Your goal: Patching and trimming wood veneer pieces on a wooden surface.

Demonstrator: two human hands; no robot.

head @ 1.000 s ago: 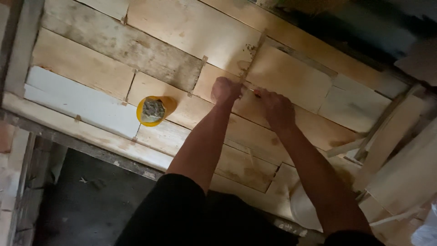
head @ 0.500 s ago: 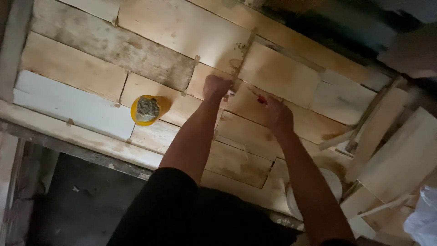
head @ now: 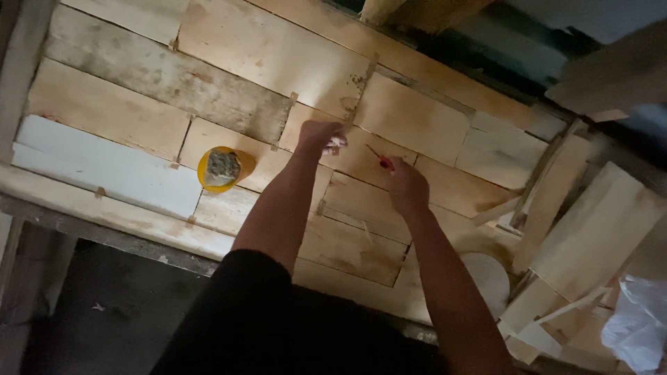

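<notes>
I look down on a wall of pale stone tiles point(head: 271, 52) laid in rows with small spacers in the joints. My left hand point(head: 318, 136) is closed and pressed against a tile near a joint, with something small and pale at the fingertips. My right hand point(head: 406, 186) is closed around a thin tool with a red handle point(head: 381, 161), its tip pointing up and left toward the same tile. A yellow bowl point(head: 221, 169) holding grey mortar rests on the tiles to the left of my left arm.
Loose tile offcuts point(head: 590, 229) are piled at the right, with a white round lid or plate point(head: 490, 278) below them and a white plastic bag point(head: 636, 323) in the corner. A dark floor gap point(head: 104, 305) lies at lower left beyond the wooden edge.
Both hands have stayed on the same tile; my right hand has drawn slightly back, and the red-handled tool shows more clearly. The view has shifted a little.
</notes>
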